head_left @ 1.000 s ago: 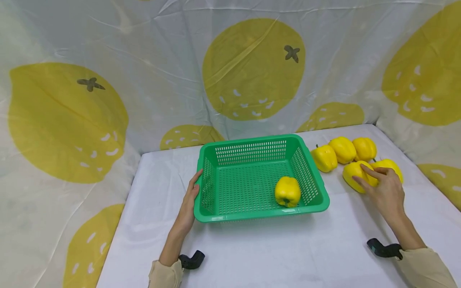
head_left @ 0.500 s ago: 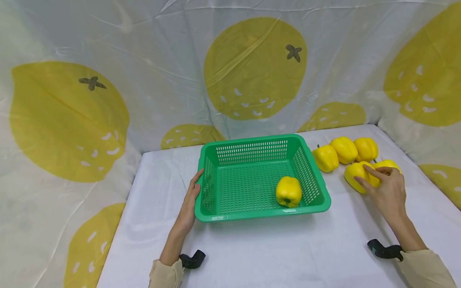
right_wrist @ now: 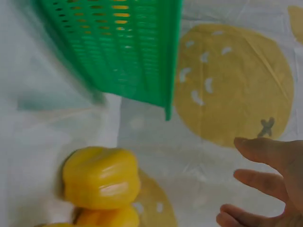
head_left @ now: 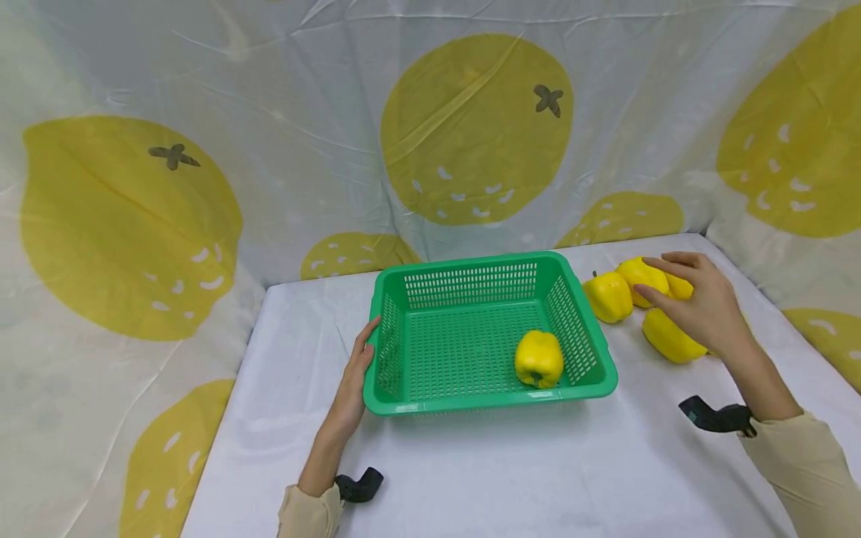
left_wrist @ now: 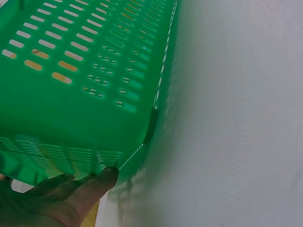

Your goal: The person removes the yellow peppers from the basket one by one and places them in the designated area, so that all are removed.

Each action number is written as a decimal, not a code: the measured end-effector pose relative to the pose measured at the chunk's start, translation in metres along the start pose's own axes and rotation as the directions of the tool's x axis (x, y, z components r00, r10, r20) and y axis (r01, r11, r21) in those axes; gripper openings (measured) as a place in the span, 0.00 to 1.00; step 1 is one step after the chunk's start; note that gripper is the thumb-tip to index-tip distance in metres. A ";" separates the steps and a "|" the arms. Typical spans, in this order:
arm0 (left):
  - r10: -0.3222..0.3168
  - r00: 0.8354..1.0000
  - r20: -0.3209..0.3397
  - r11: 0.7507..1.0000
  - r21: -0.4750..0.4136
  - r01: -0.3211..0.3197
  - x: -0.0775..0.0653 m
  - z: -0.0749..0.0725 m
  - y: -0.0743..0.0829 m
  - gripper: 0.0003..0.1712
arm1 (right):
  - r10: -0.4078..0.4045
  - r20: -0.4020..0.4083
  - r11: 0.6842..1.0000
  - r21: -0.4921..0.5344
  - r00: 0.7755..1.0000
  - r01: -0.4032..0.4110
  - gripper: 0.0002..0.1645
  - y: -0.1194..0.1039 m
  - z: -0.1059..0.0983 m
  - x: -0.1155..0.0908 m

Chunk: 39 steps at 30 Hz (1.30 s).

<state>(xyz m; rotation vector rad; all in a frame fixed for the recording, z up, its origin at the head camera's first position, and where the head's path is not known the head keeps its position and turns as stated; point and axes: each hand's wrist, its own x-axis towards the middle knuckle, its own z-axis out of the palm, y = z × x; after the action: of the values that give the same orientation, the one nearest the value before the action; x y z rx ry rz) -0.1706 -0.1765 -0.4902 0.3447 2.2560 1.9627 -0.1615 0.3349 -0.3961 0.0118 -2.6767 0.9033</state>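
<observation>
My left hand [head_left: 346,388] rests on the left end of a green plastic basket [head_left: 491,400], its fingers laid against the outer wall below the rim in the left wrist view. Inside the basket, near the right front corner, lies a yellow bell pepper [head_left: 539,359]. To the right, my right hand [head_left: 706,306] hovers over a group of yellow bell peppers with thumb and fingers spread, holding nothing. A front bell pepper [head_left: 669,338], a left one [head_left: 608,297] and a middle one [head_left: 641,278] show; the hand partly covers others.
A white cloth covers the table [head_left: 471,478]. Behind it hangs a pale curtain [head_left: 323,149] printed with large yellow fruit. The basket's right end stands close to the leftmost pepper. Each wrist wears a black camera mount [head_left: 359,486].
My right hand has let go of the front pepper and risen up and back toward the rear peppers. The front pepper now lies turned slightly. The left hand and basket have not moved.
</observation>
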 end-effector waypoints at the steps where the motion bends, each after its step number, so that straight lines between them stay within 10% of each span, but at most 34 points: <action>1: -0.002 1.000 -0.001 1.000 0.000 0.002 0.000 0.000 0.000 0.28 | -0.007 0.039 1.000 0.013 0.999 0.007 0.34 -0.008 -0.002 0.006; 8: -0.001 1.000 0.000 1.000 -0.021 0.001 -0.001 0.001 0.004 0.28 | -0.126 0.270 0.991 0.087 0.955 0.106 0.34 -0.052 0.002 0.040; 15: -0.005 1.000 -0.005 1.000 -0.019 0.005 -0.001 0.001 0.004 0.28 | -0.259 0.474 0.965 0.171 0.841 0.201 0.33 -0.078 0.024 0.063; 25: -0.007 1.000 0.000 1.000 -0.022 0.007 -0.001 0.001 0.005 0.28 | -0.449 0.632 0.893 0.341 0.631 0.294 0.28 -0.092 0.061 0.088; 35: -0.013 1.000 -0.001 1.000 -0.022 0.013 -0.001 0.000 0.004 0.27 | -0.507 0.793 0.858 0.504 0.338 0.104 0.25 -0.084 0.094 0.098; 39: -0.010 1.000 0.005 1.000 -0.028 0.010 -0.001 0.000 0.003 0.27 | -0.508 0.823 0.855 0.519 0.254 0.030 0.21 -0.078 0.101 0.099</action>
<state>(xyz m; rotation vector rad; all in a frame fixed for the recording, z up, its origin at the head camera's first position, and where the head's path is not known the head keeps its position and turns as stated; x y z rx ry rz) -0.1691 -0.1766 -0.4873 0.3348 2.2199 1.9848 -0.2764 0.2216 -0.3970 1.6179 -3.1236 1.6941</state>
